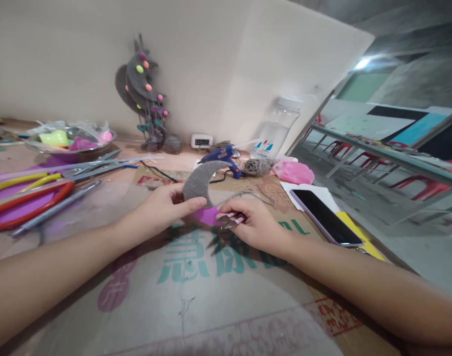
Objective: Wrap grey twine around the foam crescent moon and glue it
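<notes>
Cardboard (196,311) below; left hand (170,203) pinches crescent (198,182); right hand (258,220) clasps metal tool (231,222) — glue gun (223,154) behind.

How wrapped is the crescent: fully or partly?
Partly: grey yarn covers the upper part of the crescent; its lower end shows purple.

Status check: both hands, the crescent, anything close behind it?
Left hand gripping the crescent. Crescent mostly grey, lower end purple. Right hand at that end, holding a small metal-tipped tool. Blue glue gun behind.
</notes>
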The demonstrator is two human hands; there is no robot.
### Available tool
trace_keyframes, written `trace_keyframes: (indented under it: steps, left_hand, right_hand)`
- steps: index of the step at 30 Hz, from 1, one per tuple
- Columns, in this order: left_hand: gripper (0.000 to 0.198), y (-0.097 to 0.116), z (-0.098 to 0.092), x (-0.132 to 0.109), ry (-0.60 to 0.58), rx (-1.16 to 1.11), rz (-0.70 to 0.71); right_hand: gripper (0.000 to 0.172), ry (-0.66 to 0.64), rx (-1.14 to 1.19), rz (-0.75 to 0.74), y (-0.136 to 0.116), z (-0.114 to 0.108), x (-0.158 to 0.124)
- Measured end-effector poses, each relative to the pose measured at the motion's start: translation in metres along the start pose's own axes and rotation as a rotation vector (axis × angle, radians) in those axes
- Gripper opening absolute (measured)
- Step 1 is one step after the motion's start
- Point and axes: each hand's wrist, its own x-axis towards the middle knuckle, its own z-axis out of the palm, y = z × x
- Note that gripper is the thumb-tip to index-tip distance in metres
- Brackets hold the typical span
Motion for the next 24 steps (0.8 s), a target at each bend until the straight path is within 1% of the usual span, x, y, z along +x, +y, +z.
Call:
trace_keyframes:
  steps: [3, 6, 13, 17, 21, 24]
  left_hand:
    - [0.036, 0.0017, -0.0006, 0.0007, 0.056, 0.005, 0.017]
    - [0.037, 0.0013, -0.0016, 0.0011, 0.060, 0.018, 0.003]
    - [0.030, 0.0045, -0.0008, -0.0008, 0.046, 0.028, 0.000]
    - [0.031, 0.0039, -0.0005, -0.0015, 0.038, -0.014, -0.002]
    - [0.031, 0.0032, 0.0003, -0.0013, 0.026, -0.116, -0.012]
    - [0.025, 0.0064, 0.0021, -0.0011, 0.090, -0.170, -0.030]
  right_hand:
    - [0.007, -0.046, -0.024, -0.032, -0.0030, -0.0007, -0.0014]
    - [0.009, -0.069, -0.043, -0.062, -0.0056, -0.0001, -0.0027]
    - [0.008, -0.092, -0.027, -0.085, -0.0046, 0.0001, -0.0022]
    - [0.011, -0.112, -0.017, -0.088, -0.0046, -0.0005, -0.0013]
    - [0.014, -0.120, -0.004, -0.084, -0.0049, -0.0004, -0.0015]
    - [0.010, -0.112, 0.003, -0.076, -0.0039, -0.0004, -0.0017]
